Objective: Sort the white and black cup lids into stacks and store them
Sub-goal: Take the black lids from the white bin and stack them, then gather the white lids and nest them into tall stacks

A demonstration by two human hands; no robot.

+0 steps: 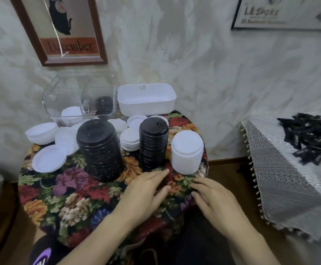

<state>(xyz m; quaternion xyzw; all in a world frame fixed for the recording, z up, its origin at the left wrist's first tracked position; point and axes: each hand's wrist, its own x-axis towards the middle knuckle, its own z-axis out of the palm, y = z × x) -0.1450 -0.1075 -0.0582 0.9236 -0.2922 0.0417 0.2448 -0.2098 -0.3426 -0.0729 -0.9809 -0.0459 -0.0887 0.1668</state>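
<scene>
Slim black stack (pixel 153 144) stands upright just beyond the flat, empty left grip (pixel 146 190); white stack (pixel 187 152) just beyond the relaxed, empty right grip (pixel 215 199).

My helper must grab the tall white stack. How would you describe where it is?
On the floral table, look just past the right hand. The white stack stands right of the slimmer black stack; it is the only tall white one.

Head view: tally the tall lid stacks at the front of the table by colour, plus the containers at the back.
tall black lid stacks: 2
tall white lid stack: 1
clear bin: 1
white tub: 1
Total: 5
</scene>
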